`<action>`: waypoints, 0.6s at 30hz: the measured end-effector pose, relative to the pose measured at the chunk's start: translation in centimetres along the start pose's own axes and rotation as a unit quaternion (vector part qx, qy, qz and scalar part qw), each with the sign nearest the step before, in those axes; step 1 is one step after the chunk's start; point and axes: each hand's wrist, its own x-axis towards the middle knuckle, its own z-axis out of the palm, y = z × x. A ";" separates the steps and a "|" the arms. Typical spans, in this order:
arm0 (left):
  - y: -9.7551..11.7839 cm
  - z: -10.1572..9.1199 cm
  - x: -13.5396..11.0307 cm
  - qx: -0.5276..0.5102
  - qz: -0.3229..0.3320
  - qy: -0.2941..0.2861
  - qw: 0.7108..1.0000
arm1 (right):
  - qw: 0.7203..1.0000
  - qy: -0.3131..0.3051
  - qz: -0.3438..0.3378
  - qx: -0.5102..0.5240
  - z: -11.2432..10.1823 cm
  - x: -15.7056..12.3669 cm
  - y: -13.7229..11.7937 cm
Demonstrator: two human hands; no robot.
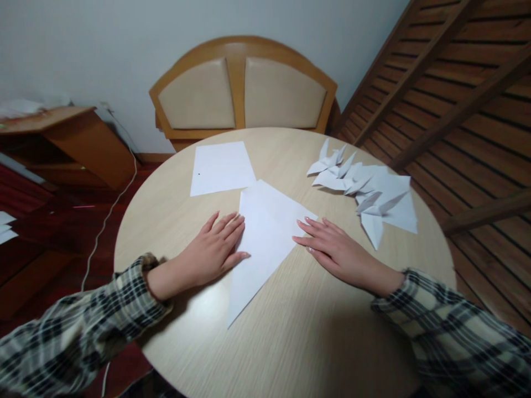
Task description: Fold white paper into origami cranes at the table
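A folded sheet of white paper [265,232] lies on the round table, its long point aimed toward me. On its left edge rests my left hand [213,246], flat with the fingers stretched out. My right hand [332,246] touches the sheet's right corner with its fingertips, fingers spread. Behind the folded sheet, a flat white sheet [222,168] with a small dark dot lies at the far left, close to its upper corner. Several folded paper cranes [365,190] stand at the right, partly on another white sheet [402,204].
The pale wooden table [274,342] has a rounded edge all about. A padded headboard-like chair back [244,83] stands behind it. Wooden slats [477,99] rise at the right. On the left are a brown cabinet [91,143] and a white cord [112,210].
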 end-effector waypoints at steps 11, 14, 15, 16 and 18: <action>-3.7 1.1 5.5 0.039 -0.040 0.044 0.997 | 1.000 -0.013 -0.005 -0.017 -0.2 0.0 -0.1; -3.8 1.1 5.8 0.044 -0.040 0.047 0.997 | 1.000 -0.007 -0.006 -0.012 -0.2 0.0 -0.1; -3.9 1.1 6.0 0.046 -0.041 0.048 0.997 | 1.000 -0.004 -0.007 -0.011 -0.2 0.0 -0.1; -4.0 1.2 6.2 0.049 -0.042 0.050 0.997 | 1.000 -0.002 -0.008 -0.011 -0.1 0.0 0.0; -4.4 1.5 6.7 0.057 -0.044 0.053 0.996 | 1.000 0.002 -0.009 -0.018 0.0 0.0 0.0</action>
